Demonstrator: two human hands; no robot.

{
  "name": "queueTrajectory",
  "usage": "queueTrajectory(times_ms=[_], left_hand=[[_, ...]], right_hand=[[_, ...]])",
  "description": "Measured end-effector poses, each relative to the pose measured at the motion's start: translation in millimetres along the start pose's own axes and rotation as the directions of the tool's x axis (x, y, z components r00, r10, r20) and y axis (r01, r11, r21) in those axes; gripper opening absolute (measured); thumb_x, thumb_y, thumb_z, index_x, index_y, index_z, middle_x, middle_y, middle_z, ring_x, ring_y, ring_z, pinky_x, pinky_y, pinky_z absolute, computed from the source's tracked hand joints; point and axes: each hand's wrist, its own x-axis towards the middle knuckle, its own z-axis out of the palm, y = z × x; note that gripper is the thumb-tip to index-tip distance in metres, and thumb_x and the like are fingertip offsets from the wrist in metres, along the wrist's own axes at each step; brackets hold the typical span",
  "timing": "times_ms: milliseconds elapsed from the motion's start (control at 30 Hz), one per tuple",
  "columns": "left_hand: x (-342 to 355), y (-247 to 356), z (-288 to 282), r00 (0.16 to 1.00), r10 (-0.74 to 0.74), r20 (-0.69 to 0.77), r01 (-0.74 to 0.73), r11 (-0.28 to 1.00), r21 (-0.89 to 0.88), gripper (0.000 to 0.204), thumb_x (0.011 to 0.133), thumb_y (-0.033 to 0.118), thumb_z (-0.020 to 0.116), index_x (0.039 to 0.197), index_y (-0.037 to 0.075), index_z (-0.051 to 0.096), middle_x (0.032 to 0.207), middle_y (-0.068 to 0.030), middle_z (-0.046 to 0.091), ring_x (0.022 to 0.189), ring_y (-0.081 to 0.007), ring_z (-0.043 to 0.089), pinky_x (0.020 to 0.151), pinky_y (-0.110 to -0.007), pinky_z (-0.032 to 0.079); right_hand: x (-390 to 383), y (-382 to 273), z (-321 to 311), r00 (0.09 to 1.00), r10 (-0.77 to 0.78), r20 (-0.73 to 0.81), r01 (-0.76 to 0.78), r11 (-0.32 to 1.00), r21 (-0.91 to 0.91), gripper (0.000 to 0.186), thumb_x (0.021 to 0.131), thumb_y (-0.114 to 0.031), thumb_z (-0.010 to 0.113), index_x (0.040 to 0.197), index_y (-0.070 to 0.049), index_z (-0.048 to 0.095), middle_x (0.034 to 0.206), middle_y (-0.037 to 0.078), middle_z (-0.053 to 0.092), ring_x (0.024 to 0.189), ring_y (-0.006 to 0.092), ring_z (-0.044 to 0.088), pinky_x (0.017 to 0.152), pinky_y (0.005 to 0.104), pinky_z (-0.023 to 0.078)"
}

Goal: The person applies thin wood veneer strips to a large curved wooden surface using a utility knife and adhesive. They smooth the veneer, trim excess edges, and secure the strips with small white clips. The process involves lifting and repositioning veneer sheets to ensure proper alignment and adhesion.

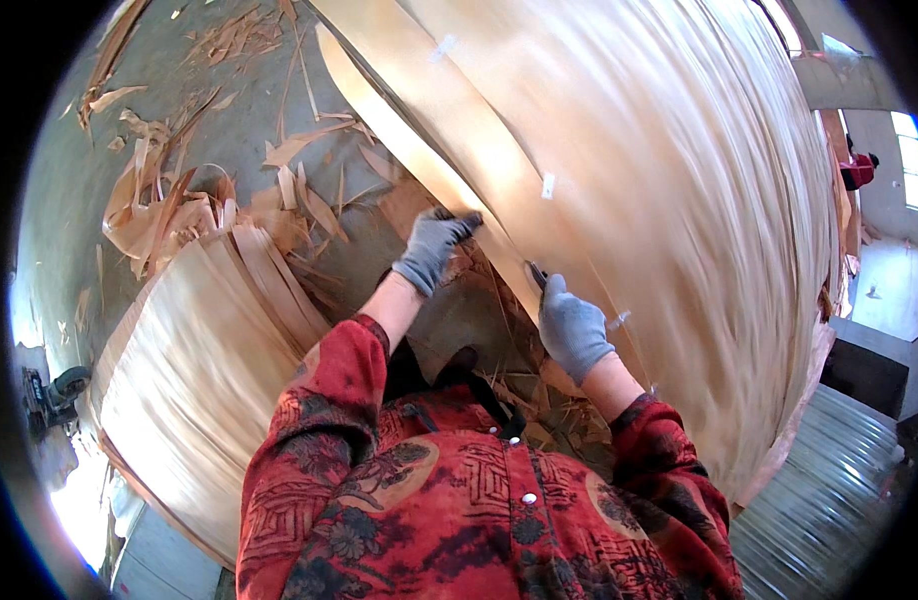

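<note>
A large pile of pale wood veneer sheets (669, 220) fills the right of the head view, with small pieces of clear tape (548, 186) on its top sheet. Along its left edge runs a narrow veneer strip (404, 130). My left hand (429, 250), in a grey glove with dark fingertips, is closed on this strip. My right hand (576, 330), gloved in grey too, grips a small dark tool, which looks like a knife (537, 272), its tip at the strip's inner edge. Fingers hide most of the tool.
A second veneer pile (199, 350) stands at my left. Torn veneer scraps (169, 210) litter the grey floor (69, 220) beyond it and around my feet. Corrugated sheeting (819, 500) lies at the lower right. Another person (859, 172) in red is far off at the right.
</note>
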Motion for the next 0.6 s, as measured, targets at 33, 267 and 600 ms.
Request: queueTrajectory(times_ms=[33,267,600], left_hand=[[7,-10,-8,1.0,0.0,0.017,0.001,0.999,-0.042,0.019,0.077,0.006,0.071,0.093,0.0,0.064,0.086,-0.006,0.066,0.073,-0.0144,0.061,0.065,-0.025,0.05],[-28,-38,20,0.998,0.067,-0.021,-0.07,0.976,-0.205,0.033,0.084,0.031,0.065,0.102,0.004,0.059,0.089,-0.0043,0.063,0.075,-0.0152,0.061,0.068,-0.027,0.052],[-108,-98,92,0.997,0.059,-0.057,-0.032,0.921,0.388,0.023,0.072,0.017,0.077,0.078,-0.003,0.067,0.071,-0.0013,0.062,0.063,-0.0088,0.053,0.057,-0.025,0.043]], right_hand=[[-14,11,7,1.0,-0.008,-0.012,0.008,1.0,0.002,0.015,0.083,-0.008,0.045,0.095,-0.001,0.041,0.07,0.021,0.064,0.064,0.037,0.065,0.054,0.0474,0.05],[-69,64,43,0.999,-0.043,-0.029,0.043,0.999,0.011,0.013,0.083,-0.008,0.045,0.094,-0.001,0.042,0.068,0.02,0.063,0.064,0.0365,0.065,0.052,0.0467,0.05],[-115,112,62,0.993,-0.111,-0.027,0.113,0.991,0.07,0.012,0.083,-0.008,0.045,0.092,-0.001,0.042,0.07,0.02,0.063,0.064,0.0372,0.064,0.053,0.0478,0.049]])
